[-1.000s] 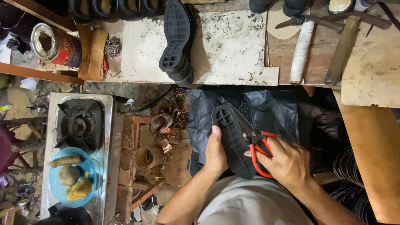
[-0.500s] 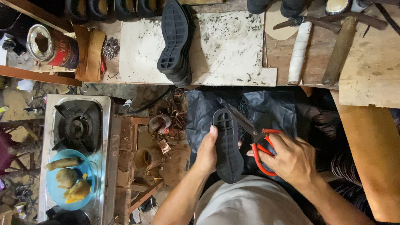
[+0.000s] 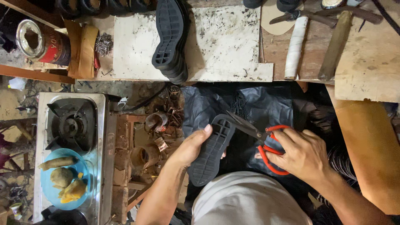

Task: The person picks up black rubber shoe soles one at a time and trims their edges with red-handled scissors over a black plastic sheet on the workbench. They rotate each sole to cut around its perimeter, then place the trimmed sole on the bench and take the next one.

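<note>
Below the workbench (image 3: 233, 50), over a dark plastic sheet (image 3: 266, 106), both hands work on one black sole (image 3: 210, 152). Left hand (image 3: 192, 146): forearm rising from the lower edge, wrist bent slightly, palm cupped against the sole's left side, thumb laid along its tread near the upper end; fingers wrapped behind and mostly hidden. The sole is held tread-up, tilted, its toe end pointing up and right, its heel end low near the pale shirt (image 3: 250, 200). Right hand (image 3: 304, 154): forearm entering from the lower right, fingers closed through and around the red loops of the scissors (image 3: 260, 139); grip firm. The blades point up and left, their tips meeting the sole's upper right edge; they look nearly closed, though whether they bite into the rubber cannot be told.

Surroundings: a stack of black soles (image 3: 170, 37) lies on the white board of the workbench; a white roll (image 3: 295, 46) and a hammer (image 3: 335, 43) lie to its right. At far left, an open tin (image 3: 39, 41) stands on its side above a gas stove (image 3: 71, 125), and a blue plate (image 3: 62, 183) holding pieces of food rests on the stove's lower part.
</note>
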